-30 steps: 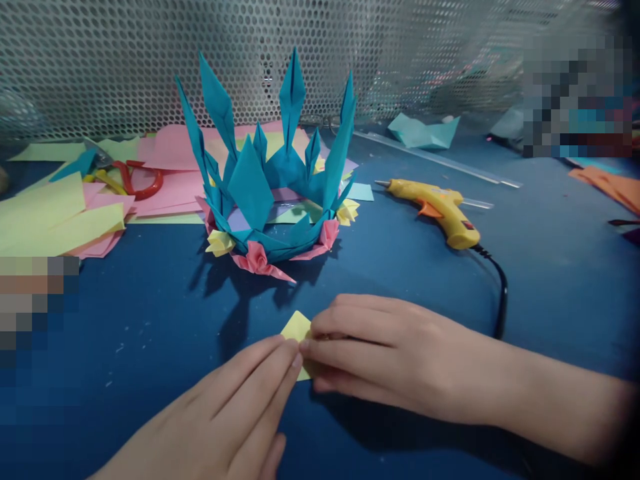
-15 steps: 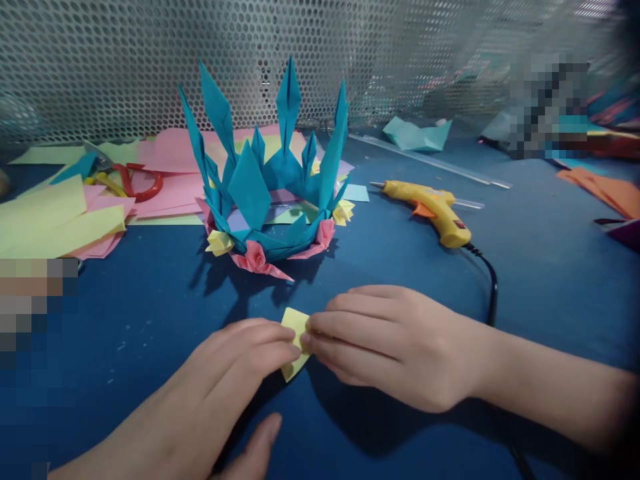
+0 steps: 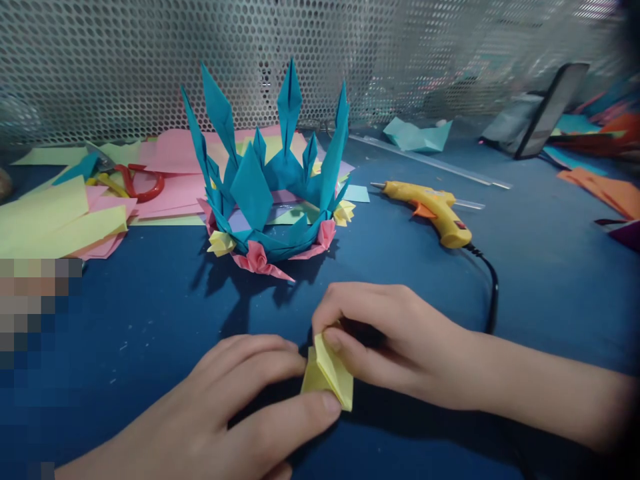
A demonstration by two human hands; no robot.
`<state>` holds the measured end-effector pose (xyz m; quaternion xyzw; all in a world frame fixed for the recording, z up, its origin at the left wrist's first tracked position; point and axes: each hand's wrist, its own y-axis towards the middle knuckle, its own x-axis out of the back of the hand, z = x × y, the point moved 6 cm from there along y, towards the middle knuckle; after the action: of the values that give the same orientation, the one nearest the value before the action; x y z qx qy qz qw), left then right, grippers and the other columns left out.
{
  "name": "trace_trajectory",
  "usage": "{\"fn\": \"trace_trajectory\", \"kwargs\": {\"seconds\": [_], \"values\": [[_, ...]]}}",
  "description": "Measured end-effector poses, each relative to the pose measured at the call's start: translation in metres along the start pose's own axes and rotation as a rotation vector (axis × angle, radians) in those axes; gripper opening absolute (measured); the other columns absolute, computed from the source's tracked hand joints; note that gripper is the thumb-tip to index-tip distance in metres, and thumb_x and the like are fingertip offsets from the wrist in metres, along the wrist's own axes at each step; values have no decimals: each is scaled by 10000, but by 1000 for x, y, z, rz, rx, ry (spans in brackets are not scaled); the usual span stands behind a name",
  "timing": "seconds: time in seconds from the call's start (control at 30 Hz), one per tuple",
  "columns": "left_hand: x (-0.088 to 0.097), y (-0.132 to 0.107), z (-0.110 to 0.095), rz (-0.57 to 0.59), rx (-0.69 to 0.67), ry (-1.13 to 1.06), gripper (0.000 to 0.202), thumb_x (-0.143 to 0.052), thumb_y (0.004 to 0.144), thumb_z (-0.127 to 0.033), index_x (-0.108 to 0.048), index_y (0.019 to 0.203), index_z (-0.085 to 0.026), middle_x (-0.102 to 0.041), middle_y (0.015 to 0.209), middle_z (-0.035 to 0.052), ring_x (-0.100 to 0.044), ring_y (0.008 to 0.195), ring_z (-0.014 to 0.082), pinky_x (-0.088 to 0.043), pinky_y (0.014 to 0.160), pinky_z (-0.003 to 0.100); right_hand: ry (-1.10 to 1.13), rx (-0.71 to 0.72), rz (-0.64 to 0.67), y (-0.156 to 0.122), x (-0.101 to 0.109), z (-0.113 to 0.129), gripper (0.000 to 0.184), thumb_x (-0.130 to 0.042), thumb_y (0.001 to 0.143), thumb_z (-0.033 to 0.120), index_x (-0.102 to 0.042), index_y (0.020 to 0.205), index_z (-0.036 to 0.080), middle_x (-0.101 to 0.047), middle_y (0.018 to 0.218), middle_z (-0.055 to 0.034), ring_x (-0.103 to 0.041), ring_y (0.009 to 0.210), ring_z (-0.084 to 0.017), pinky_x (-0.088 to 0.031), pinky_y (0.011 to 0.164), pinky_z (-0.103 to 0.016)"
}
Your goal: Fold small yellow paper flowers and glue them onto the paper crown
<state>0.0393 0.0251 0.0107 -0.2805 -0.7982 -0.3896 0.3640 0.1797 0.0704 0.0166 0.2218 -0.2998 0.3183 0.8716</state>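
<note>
A small folded yellow paper [image 3: 327,373] is held just above the blue table [image 3: 150,320] near its front edge. My left hand [image 3: 235,407] pinches its lower left side between thumb and fingers. My right hand [image 3: 395,343] grips its upper edge with thumb and curled fingers. Behind the hands stands a teal origami crown [image 3: 270,180] with tall spikes and small pink and yellow paper flowers around its base.
A yellow glue gun [image 3: 433,210] lies right of the crown, its black cord running toward my right arm. Pink and yellow paper sheets [image 3: 65,220] and red-handled scissors [image 3: 137,183] lie at the left. A perforated metal screen [image 3: 125,60] closes the back. A dark phone [image 3: 547,110] leans far right.
The yellow paper has been lifted off the table and turned up on edge. My left thumb has come round under it, and my right fingers have curled into a grip.
</note>
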Motion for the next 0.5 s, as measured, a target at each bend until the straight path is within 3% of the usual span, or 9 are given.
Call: {"fn": "trace_trajectory", "kwargs": {"seconds": [0.27, 0.4, 0.5], "values": [[-5, -5, 10, 80, 177, 161, 401, -434, 863, -155, -587, 1184, -340, -613, 1149, 12, -602, 1060, 162, -531, 890, 263, 72, -64, 20, -1, -1, -9, 105, -471, 882, 97, -549, 851, 161, -600, 798, -7, -542, 671, -81, -451, 627, -173], [-7, -7, 7, 59, 162, 175, 416, -392, 875, -114, -578, 1206, -286, -576, 1267, 18, -544, 1145, 178, -492, 954, 296, 113, -68, 48, -1, -2, -11, 107, -479, 886, 109, -575, 870, 152, -622, 801, -14, -561, 681, -87, -463, 637, -182], [-8, -6, 5, 63, 133, 149, 407, -395, 857, -65, -605, 1156, -243, -604, 1271, 2, -531, 1153, 179, -474, 966, 299, 159, -66, 85, -1, -1, -14, 49, -596, 842, 137, -619, 885, 146, -659, 821, -13, -599, 701, -87, -479, 657, -171]]}}
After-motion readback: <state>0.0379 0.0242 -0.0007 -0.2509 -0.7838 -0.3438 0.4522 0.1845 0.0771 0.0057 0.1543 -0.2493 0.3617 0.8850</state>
